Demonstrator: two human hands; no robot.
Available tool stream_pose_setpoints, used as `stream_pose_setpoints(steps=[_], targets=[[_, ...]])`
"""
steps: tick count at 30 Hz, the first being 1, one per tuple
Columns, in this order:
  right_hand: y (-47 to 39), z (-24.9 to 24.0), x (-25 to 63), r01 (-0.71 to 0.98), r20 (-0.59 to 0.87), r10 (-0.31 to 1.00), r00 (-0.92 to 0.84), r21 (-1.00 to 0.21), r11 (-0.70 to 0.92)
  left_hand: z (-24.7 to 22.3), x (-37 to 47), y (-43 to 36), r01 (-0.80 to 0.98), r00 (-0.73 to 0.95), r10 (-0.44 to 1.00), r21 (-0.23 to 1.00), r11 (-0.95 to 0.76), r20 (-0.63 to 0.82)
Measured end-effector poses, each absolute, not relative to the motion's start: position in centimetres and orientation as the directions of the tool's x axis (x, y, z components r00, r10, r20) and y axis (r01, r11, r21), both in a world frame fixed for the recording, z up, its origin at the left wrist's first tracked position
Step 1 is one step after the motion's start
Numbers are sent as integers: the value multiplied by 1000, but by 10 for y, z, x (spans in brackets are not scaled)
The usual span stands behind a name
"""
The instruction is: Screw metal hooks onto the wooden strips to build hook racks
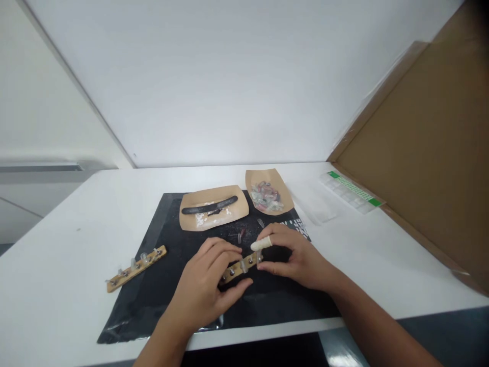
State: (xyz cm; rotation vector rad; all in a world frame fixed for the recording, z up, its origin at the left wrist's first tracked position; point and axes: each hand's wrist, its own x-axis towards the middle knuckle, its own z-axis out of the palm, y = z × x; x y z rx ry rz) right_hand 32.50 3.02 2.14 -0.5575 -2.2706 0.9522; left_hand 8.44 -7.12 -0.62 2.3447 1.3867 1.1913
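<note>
My left hand (208,280) is closed around the left part of a narrow wooden strip (237,268) that carries small metal pegs and clear nail tips. Its thumb is in front of the strip and its fingers lie behind. At the strip's right end, my right hand (292,252) pinches a clear nail tip (259,256) between thumb and index finger. A pale finger cot (262,243) covers that index finger. Behind the hands, a few loose nail tips (261,223) lie on the black mat (160,300).
Left of my hands lies a second wooden strip (128,275) with clear tips. Behind are a paper tray (187,201) holding a black nail file (210,207) and white bits, and another tray (252,176) of coloured tips. At right are a clear plastic case (349,191) and cardboard (428,153).
</note>
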Motion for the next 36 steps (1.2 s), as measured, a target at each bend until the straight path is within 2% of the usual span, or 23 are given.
stream_pose_setpoints(steps=[10,22,36], targets=[[34,11,317,276,285,581,-763,-669,690,-17,85,-69,683,280,830,508,-525,482],[36,6,319,304,204,561,-802,-669,678,-19,86,-68,704,261,845,507,-497,466],[36,5,319,271,236,567,-789,-694,667,-21,86,-71,720,248,867,517,-463,431]])
